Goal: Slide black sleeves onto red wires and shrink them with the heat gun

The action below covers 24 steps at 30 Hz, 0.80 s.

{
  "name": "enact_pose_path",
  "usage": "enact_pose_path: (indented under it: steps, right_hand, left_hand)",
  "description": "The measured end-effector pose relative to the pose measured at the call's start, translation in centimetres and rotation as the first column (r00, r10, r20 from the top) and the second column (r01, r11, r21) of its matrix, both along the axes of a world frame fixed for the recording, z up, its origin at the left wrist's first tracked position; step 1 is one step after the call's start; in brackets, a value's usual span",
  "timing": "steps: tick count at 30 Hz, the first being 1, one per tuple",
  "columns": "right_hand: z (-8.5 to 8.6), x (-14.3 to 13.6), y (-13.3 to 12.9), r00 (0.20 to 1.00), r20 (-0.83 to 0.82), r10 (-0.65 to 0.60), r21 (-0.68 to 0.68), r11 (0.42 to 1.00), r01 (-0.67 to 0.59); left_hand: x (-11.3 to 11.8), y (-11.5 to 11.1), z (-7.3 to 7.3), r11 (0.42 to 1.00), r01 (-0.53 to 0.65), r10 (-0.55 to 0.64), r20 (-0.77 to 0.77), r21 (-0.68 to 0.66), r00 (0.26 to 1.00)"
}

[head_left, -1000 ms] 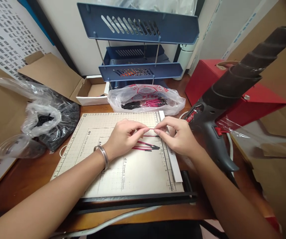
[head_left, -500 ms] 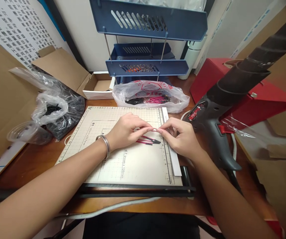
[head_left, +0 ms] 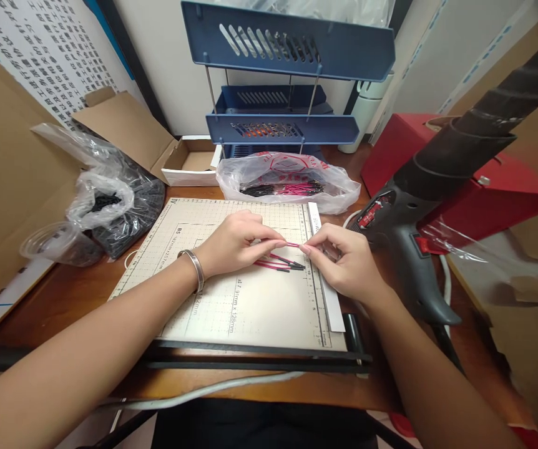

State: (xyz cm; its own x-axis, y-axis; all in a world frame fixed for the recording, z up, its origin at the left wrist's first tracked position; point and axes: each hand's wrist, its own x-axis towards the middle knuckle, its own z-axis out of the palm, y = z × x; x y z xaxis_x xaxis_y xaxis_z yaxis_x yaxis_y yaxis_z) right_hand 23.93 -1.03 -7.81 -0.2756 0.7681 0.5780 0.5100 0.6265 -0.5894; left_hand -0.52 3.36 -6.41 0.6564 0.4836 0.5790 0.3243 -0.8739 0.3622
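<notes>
Left hand (head_left: 238, 245) and right hand (head_left: 349, 263): each grip is closed at the fingertips on one red wire (head_left: 293, 244), which spans between them above the paper cutter (head_left: 269, 312). Black-tipped wires (head_left: 284, 264) lie beneath.

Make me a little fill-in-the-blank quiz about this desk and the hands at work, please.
1. The left hand and the right hand pinch a thin strand; loose strands on the gridded board have ____ visible ends.
2. A metal bracelet circles the ____ wrist.
3. The tiered rack behind the plastic bag is ____.
4. The large box behind the gun-shaped tool is ____.

Missing words: black; left; blue; red.
</notes>
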Motion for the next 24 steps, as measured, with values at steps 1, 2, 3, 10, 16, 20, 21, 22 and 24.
enact_pose_path:
  steps: [1,2,3,10,16,20,21,22,24]
  right_hand:
    - [0.0,0.0,0.0,1.000,-0.003,0.002,0.005,1.000,-0.001]
    - [0.0,0.0,0.0,1.000,-0.006,0.002,0.010,1.000,-0.002]
    - [0.0,0.0,0.0,1.000,-0.009,0.003,0.015,1.000,-0.003]
    - [-0.2,0.1,-0.1,1.000,-0.024,0.001,-0.011,1.000,-0.002]
    - [-1.0,0.4,0.3,1.000,-0.025,-0.005,-0.039,0.999,0.004]
    - [0.3,0.4,0.1,0.999,-0.005,-0.054,0.002,0.999,0.054]
    - [1.2,0.2,-0.7,0.996,-0.010,-0.087,0.042,0.995,0.087]
    - [2.4,0.1,-1.9,0.992,-0.029,-0.121,0.099,0.987,0.123]
    - [4.6,-0.3,-5.2,0.991,-0.007,-0.134,0.115,0.984,0.134]
  left_hand:
    - [0.0,0.0,0.0,1.000,0.005,-0.005,-0.001,0.002,1.000]
    - [0.0,0.0,0.0,1.000,0.011,-0.011,-0.002,0.002,1.000]
    - [0.0,0.0,-0.1,1.000,0.014,-0.014,-0.003,-0.002,1.000]
    - [0.3,-0.1,-0.2,1.000,-0.010,0.011,0.043,-0.024,0.999]
    - [0.3,0.1,0.0,0.997,0.049,-0.047,0.043,-0.059,0.998]
    - [0.4,0.1,0.0,0.998,0.011,-0.007,0.053,-0.064,0.999]
    - [0.4,0.1,0.0,0.998,-0.009,0.012,0.057,-0.063,0.998]
    - [0.5,0.0,-0.1,0.998,-0.023,0.026,0.060,-0.061,0.998]
    - [0.5,0.0,-0.2,0.998,-0.027,0.031,0.061,-0.058,0.998]
